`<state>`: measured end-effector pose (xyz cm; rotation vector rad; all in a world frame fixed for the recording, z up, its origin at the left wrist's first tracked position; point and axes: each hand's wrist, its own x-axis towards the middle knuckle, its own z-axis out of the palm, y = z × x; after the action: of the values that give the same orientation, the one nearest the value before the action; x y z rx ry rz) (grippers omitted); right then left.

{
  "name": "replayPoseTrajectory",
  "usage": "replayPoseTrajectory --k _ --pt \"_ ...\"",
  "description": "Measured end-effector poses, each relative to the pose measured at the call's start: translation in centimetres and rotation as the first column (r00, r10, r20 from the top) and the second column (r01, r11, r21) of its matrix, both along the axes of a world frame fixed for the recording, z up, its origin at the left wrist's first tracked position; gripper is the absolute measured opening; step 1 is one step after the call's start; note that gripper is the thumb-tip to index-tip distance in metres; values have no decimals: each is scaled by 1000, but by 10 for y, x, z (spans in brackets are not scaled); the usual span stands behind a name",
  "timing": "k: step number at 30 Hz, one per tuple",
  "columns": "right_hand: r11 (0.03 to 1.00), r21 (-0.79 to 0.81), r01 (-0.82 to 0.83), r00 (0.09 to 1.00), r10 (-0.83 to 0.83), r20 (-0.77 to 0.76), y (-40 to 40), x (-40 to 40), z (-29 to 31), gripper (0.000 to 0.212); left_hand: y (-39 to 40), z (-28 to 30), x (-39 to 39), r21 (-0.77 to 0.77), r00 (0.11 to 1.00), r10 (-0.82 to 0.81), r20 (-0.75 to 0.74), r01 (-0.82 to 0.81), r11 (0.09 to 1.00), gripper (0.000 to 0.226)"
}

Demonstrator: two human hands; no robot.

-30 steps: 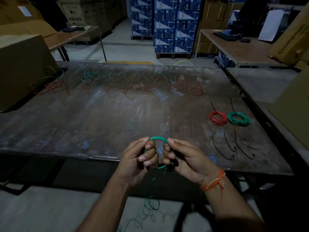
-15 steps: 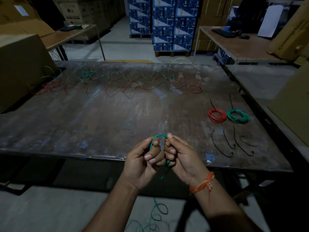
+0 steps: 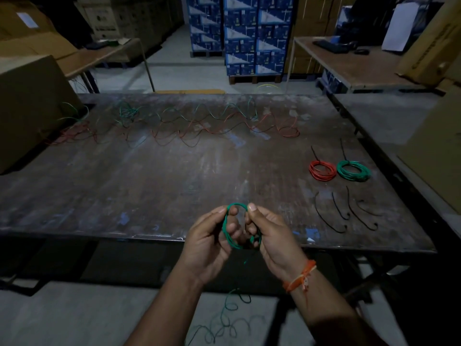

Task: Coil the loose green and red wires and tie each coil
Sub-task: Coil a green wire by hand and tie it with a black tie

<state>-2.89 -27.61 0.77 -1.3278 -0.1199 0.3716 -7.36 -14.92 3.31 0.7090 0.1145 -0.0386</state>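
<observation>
Winding a small green plastic-insulated wire coil (image 3: 230, 227) just above the near edge of the scratched dark metal worktable (image 3: 174, 186), held in the air between both hands. Left hand (image 3: 208, 242) with fingers curled through the loop and thumb pinching its upper left; right hand (image 3: 270, 239) pinching the upper right of the same loop between thumb and forefinger, the other fingers curled under the lower turns. Loose green wire tail (image 3: 229, 305) dropping from the bottom of the coil to the concrete floor, lying there in slack curls. To do this well, probably: keep the left grip fixed as the anchor, feed each new turn with the right hand onto the same circle, match the loop size to the finished tied green wire coil (image 3: 353, 171) and tied red wire coil (image 3: 322, 171) lying side by side at the right of the table. Draw the tail up gently to keep the curls on the floor from knotting. Hold the turns flat together, not crossed, until tying. Loose black cable ties (image 3: 345, 211) near at hand, just in front of the finished coils. Many tangled green and red loose wires (image 3: 189, 126) waiting along the far side of the table, so much of the task apparently left.
</observation>
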Motion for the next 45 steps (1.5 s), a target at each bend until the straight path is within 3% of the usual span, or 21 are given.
replayPoseTrajectory --k 8,15,20,24,28,33,38,45 --pt "1000 -19 24 999 -23 29 -1 -4 6 42 2 -3 3 -152 992 -108 -72 96 984 29" --pt "997 -55 54 994 -48 96 -11 -8 9 35 -3 -3 8 -85 989 -72 -128 61 994 27" --pt "998 -21 51 990 -48 133 -18 -5 21 12 -6 9 17 -68 989 -65 -135 56 996 27" --pt "994 40 101 986 -106 131 -25 -3 32 17 -11 16 22 15 987 -72 -142 75 997 19" --pt "989 42 141 978 -145 147 -31 -1 37 12 -18 22 23 35 983 -98 -152 104 994 27" --pt "999 50 18 997 -15 -72 -37 3 46 33 -22 25 20 34 978 -131 -164 138 990 30" --pt "984 149 -101 971 130 -199 -44 9 50 33 -24 22 17 -97 964 -248 -96 239 966 30" --pt "989 148 -23 997 34 -72 -46 7 50 34 -23 24 20 -118 887 -450 103 460 880 16"
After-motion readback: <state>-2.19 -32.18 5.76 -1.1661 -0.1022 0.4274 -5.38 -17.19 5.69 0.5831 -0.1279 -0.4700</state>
